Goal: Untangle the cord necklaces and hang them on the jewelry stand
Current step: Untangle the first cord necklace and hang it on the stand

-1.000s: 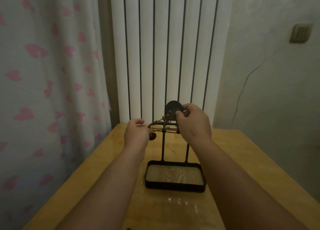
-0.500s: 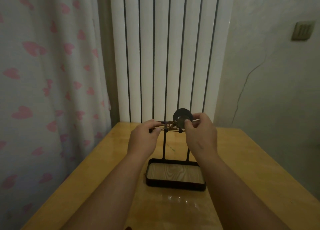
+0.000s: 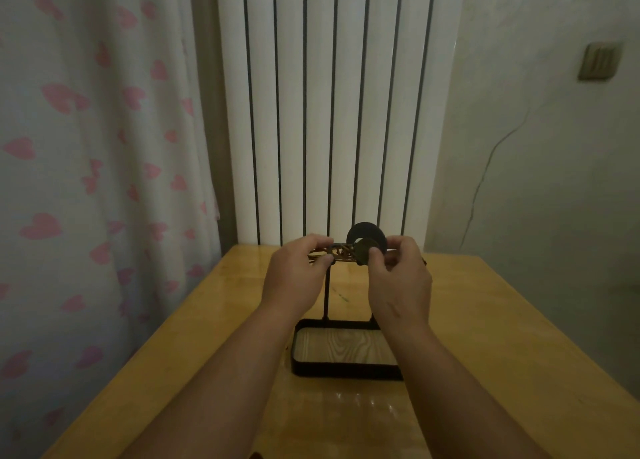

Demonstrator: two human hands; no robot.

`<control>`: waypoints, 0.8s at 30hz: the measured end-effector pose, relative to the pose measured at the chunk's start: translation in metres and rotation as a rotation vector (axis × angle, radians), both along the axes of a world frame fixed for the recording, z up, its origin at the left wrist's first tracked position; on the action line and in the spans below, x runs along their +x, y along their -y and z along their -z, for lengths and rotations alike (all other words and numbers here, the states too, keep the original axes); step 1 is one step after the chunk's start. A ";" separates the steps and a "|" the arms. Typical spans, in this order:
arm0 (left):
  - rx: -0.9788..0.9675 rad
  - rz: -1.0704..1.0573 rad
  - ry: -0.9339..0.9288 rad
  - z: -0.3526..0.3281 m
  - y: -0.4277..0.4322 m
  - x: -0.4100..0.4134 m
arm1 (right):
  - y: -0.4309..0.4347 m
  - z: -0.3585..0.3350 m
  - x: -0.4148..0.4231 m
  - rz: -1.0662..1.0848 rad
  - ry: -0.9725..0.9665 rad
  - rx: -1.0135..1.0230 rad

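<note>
The left hand [image 3: 294, 278] is pinching one end of the tangled cord necklaces [image 3: 341, 253], and the right hand [image 3: 398, 285] is pinching a small round pendant [image 3: 363, 255] at the other end. The cords are stretching between the two hands, up by the top of the black jewelry stand [image 3: 346, 371], with a bigger dark ring [image 3: 366, 232] peeking up behind. The stand is sitting on the wooden table [image 3: 502, 337].

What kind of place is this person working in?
Probably a room in a home, perhaps a bedroom: a curtain with pink hearts hangs on the left, a white radiator stands against the back wall, and a small jewelry stand sits on a wooden table.
</note>
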State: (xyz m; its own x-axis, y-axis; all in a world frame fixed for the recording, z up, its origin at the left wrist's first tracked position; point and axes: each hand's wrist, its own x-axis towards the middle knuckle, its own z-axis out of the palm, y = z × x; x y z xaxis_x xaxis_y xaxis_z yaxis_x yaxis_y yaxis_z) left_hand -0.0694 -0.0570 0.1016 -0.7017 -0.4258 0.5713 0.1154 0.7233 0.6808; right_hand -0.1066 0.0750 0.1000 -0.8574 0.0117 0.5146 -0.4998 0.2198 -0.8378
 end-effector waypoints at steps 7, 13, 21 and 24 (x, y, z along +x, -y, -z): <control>-0.088 -0.044 0.052 0.000 0.004 -0.003 | -0.003 -0.004 -0.002 -0.024 -0.007 -0.004; -0.220 -0.131 0.052 -0.003 0.004 -0.006 | -0.003 -0.005 0.001 -0.043 -0.008 -0.024; -0.151 -0.082 0.059 -0.003 0.009 -0.006 | -0.007 -0.005 0.000 -0.046 0.017 -0.031; -0.132 -0.089 0.046 -0.003 0.008 -0.006 | -0.007 -0.004 0.000 -0.041 0.025 -0.017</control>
State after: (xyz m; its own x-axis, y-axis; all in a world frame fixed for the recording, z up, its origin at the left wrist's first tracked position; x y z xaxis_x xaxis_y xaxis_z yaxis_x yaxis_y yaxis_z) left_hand -0.0753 -0.0652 0.1051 -0.6911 -0.4106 0.5948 0.0180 0.8130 0.5821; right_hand -0.1062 0.0824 0.1037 -0.8701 -0.0155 0.4926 -0.4866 0.1851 -0.8538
